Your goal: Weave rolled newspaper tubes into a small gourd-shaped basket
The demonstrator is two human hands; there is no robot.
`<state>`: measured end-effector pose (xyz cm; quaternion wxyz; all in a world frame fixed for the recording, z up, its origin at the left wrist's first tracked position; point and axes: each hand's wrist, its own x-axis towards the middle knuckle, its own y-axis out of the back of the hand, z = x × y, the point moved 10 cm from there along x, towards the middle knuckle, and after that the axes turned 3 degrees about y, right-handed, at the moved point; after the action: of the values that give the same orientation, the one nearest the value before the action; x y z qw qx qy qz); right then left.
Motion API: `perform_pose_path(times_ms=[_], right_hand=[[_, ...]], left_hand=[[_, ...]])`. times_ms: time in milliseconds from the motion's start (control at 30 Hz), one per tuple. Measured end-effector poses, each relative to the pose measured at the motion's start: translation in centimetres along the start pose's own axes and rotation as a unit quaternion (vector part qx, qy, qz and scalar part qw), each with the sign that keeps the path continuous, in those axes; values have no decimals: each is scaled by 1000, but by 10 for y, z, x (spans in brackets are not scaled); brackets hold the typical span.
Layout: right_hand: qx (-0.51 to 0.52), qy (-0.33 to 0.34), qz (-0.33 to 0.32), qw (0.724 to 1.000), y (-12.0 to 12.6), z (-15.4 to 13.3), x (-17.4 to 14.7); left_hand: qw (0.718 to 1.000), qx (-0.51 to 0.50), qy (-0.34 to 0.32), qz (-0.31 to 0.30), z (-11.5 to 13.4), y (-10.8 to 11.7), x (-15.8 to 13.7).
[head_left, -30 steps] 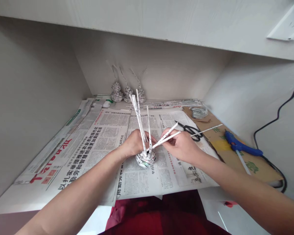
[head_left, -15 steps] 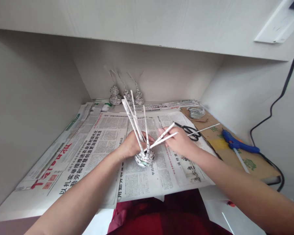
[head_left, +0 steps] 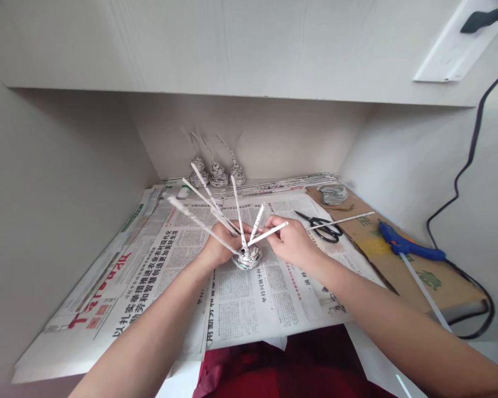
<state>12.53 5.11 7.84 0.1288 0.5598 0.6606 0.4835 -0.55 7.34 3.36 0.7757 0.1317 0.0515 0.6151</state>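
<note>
A small round woven piece (head_left: 248, 258) of rolled newspaper stands over the newspaper, with several white paper sticks fanning up and outward from its top. At its left side, my left hand (head_left: 222, 243) is closed on it, fingers behind the upright sticks and partly hidden. My right hand (head_left: 290, 237) is pinched at the right of the piece, beside a stick that leans toward it. From behind this hand a long thin rolled-paper stick (head_left: 344, 220) runs out to the right, across the scissors. Both hands' fingertips come close together behind the sticks.
Open newspaper (head_left: 161, 282) covers the table. Black scissors (head_left: 326, 228) lie right of my hand. A blue glue gun (head_left: 410, 243) with a cord rests on cardboard (head_left: 444, 287). Three woven paper gourds (head_left: 219, 176) stand at the back, near a bundle of paper sticks (head_left: 282, 185).
The sticks on the woven piece have spread wider, and the piece has turned in my hands. Both hands stay close to it. The camera view has shifted a little.
</note>
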Motion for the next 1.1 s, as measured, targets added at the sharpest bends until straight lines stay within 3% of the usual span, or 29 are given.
perform_pose_path(times_ms=[167, 300, 433, 533, 667, 767, 867, 933, 1000, 1100], right_hand=[[-45, -27, 12, 999, -14, 9, 13], [-64, -56, -29, 996, -32, 20, 16], [-35, -90, -81, 992, -46, 34, 15], [10, -93, -74, 993, -49, 40, 13], [99, -135, -57, 984, -55, 55, 7], [245, -206, -39, 946, -64, 69, 2], [436, -268, -16, 859, -78, 75, -1], [502, -271, 11, 821, -79, 73, 0], [491, -243, 37, 836, -69, 69, 2], [357, -154, 63, 919, -42, 51, 3]], left_hand=[[997, 39, -31, 53, -4, 20, 8], [995, 51, -45, 68, -4, 27, 10], [997, 66, -37, 29, -6, 24, 11], [998, 59, -11, -7, -10, 21, 11], [998, 64, 6, -3, -8, 21, 9], [997, 80, -4, -12, -2, 18, 7], [995, 95, -18, -24, 0, 15, 6], [994, 102, -20, -25, -1, 15, 7], [994, 108, -14, -14, -5, 16, 8], [995, 102, 0, 0, -10, 16, 9]])
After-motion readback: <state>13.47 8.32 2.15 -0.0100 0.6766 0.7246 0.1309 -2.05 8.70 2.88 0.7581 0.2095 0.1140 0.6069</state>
